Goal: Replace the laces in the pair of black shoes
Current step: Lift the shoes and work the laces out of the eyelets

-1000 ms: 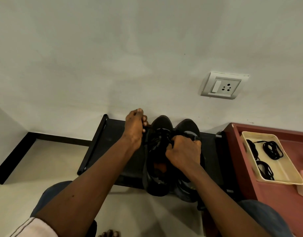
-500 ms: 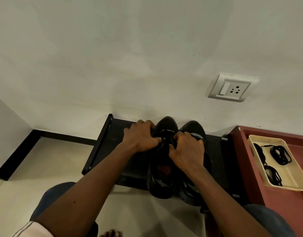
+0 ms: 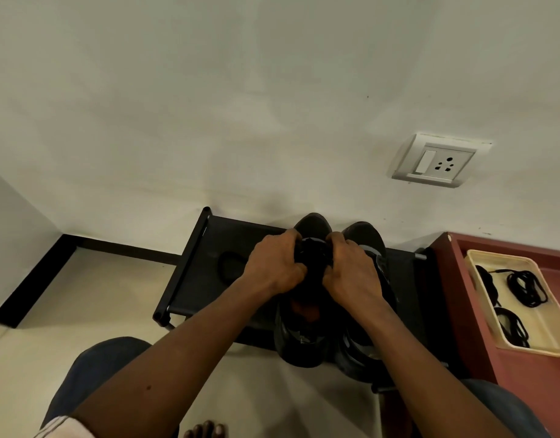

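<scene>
Black first shoe is gripped at its lacing by curled fingers of left hand and right hand. Second shoe stands beside, both on a dark rack; laces lie in a cream tray on the red desk.

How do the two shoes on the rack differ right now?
The left hand and right hand grip the left shoe at its lacing; the right shoe stands unworked. The left shoe looks all black; the right shoe shows grey trim. Both stand on the rack, toes toward the wall.
</scene>
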A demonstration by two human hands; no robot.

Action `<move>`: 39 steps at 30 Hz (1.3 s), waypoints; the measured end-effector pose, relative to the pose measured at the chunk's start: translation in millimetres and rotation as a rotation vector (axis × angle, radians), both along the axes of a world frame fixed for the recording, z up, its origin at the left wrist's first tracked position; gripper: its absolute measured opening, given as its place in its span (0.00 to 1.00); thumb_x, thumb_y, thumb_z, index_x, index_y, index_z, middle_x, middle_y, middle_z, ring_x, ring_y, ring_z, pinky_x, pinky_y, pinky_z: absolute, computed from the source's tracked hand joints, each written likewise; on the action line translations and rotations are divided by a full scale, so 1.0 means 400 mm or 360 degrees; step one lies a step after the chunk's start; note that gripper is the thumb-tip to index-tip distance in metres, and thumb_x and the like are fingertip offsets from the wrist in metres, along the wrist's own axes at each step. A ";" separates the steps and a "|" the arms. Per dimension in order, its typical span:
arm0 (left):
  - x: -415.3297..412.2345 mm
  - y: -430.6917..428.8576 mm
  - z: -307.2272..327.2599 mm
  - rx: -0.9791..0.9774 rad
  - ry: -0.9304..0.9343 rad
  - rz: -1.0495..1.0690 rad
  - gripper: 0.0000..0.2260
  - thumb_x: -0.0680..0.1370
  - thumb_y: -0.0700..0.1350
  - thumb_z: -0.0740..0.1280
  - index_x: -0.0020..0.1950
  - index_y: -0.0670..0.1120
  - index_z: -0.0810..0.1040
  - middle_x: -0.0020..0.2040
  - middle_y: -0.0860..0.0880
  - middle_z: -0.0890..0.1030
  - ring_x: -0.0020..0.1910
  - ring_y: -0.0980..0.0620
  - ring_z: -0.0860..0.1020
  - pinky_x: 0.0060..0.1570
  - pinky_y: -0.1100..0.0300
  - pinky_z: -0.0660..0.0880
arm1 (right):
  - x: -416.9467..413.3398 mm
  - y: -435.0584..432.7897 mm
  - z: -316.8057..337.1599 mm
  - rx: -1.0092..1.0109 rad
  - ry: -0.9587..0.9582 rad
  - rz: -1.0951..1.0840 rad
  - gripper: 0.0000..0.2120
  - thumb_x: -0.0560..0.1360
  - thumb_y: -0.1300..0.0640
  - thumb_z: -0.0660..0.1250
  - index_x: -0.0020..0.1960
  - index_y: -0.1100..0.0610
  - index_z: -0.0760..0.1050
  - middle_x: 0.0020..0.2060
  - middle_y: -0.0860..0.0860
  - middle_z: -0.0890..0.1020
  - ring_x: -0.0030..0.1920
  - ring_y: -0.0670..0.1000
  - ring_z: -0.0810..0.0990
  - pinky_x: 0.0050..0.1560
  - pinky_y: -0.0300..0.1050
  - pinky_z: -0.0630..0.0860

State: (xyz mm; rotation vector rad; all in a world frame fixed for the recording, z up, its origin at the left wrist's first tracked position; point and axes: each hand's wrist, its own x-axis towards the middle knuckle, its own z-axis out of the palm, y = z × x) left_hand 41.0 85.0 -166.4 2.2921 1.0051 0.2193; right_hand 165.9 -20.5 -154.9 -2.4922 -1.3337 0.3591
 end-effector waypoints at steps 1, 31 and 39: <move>-0.002 0.003 0.001 0.0003 0.0012 0.0004 0.25 0.74 0.45 0.73 0.70 0.49 0.72 0.59 0.48 0.82 0.52 0.50 0.81 0.53 0.56 0.81 | 0.003 -0.002 0.000 -0.0003 0.0005 -0.0003 0.26 0.76 0.62 0.70 0.72 0.56 0.66 0.58 0.57 0.77 0.58 0.60 0.80 0.59 0.58 0.80; 0.011 0.001 -0.004 -0.0051 0.0181 0.0001 0.26 0.76 0.51 0.72 0.72 0.50 0.68 0.62 0.47 0.73 0.57 0.46 0.77 0.58 0.50 0.78 | 0.052 0.050 -0.031 0.0622 0.0738 -0.0768 0.05 0.81 0.58 0.67 0.47 0.55 0.74 0.41 0.52 0.84 0.41 0.54 0.85 0.42 0.53 0.84; 0.002 0.014 -0.002 -0.0151 0.0207 -0.0002 0.28 0.76 0.51 0.72 0.73 0.49 0.67 0.62 0.47 0.73 0.57 0.48 0.75 0.59 0.52 0.77 | 0.065 0.043 -0.002 0.0372 0.0858 -0.0289 0.18 0.76 0.65 0.61 0.45 0.45 0.83 0.38 0.44 0.85 0.37 0.43 0.82 0.37 0.42 0.78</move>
